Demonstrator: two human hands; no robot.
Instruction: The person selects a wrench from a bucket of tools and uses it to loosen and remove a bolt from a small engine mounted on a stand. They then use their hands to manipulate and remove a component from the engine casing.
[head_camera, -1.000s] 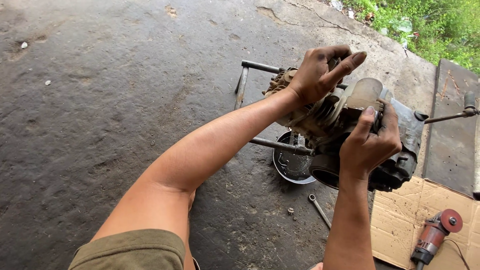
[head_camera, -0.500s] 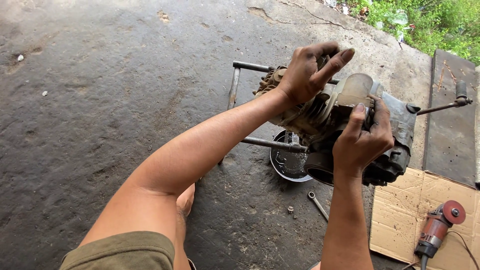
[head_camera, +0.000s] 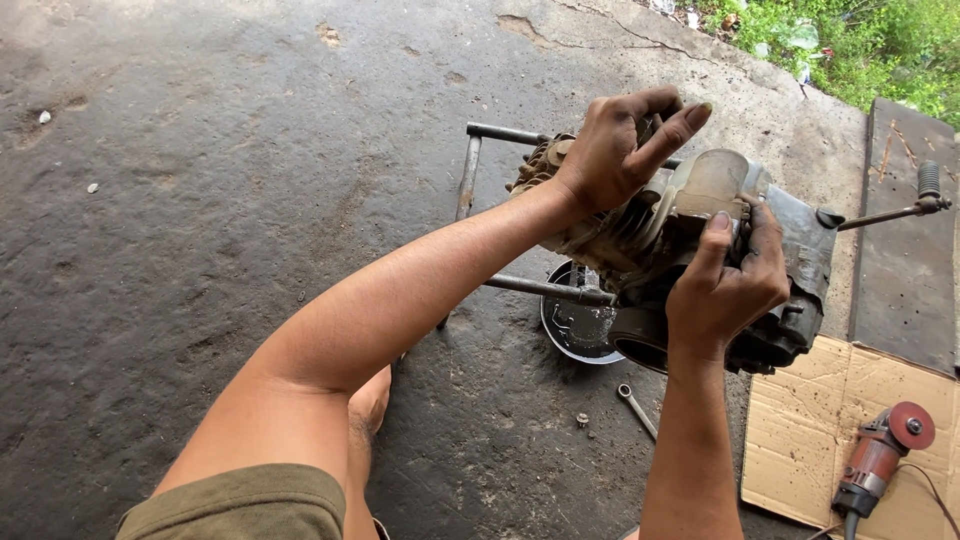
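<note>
Your left hand (head_camera: 618, 150) rests on top of the greasy motorcycle engine (head_camera: 690, 260), fingers curled over the finned cylinder end with the forefinger stretched out, so it steadies rather than clamps. Your right hand (head_camera: 728, 290) grips the near side of the engine, thumb up against the pale rounded cover (head_camera: 712, 185). The engine sits raised on a metal-bar stand (head_camera: 470, 180) above the concrete floor (head_camera: 200, 200), over a round drain pan (head_camera: 580, 325) holding dark liquid. A loose spanner (head_camera: 637, 410) and a small bolt (head_camera: 582, 420) lie just beside the pan, which suggests some fasteners are already out. The casing looks closed up, so most of the stripping appears undone. An angle grinder (head_camera: 880, 455) lies on cardboard (head_camera: 800, 440), well apart.
</note>
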